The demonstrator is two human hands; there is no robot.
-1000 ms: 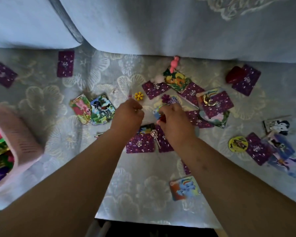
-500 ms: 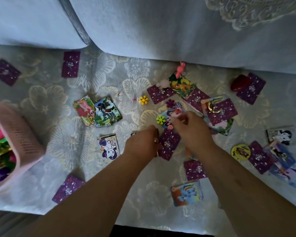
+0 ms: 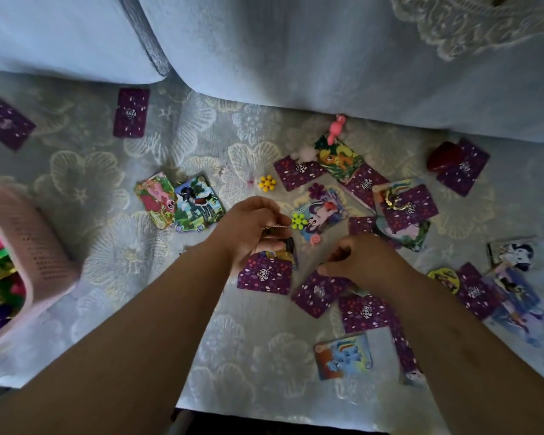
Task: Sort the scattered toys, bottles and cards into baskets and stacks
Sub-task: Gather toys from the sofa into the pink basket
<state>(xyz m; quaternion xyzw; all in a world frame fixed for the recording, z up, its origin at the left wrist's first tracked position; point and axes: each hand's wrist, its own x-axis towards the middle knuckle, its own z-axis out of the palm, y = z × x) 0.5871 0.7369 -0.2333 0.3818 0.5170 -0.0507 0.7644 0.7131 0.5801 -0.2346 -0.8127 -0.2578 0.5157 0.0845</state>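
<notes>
The left hand [image 3: 252, 227] is curled round a thin sheaf of cards [image 3: 285, 249]. The right hand [image 3: 368, 262], fingers bent, pinches a corner of the purple-backed card [image 3: 314, 293] just beneath it on the lace cover [image 3: 248, 356]. Such cards are likely light, stiff and slick, so best lifted by an edge. The pink basket [image 3: 35, 246] sits well left of the left hand.

We note the left hand [image 3: 252, 229] has moved farther out, now gripping a small metal item [image 3: 275, 227]. The right hand [image 3: 368, 262] has left the pony card [image 3: 319, 215] and pinches a purple-backed card [image 3: 319, 291], drawn nearer.
</notes>
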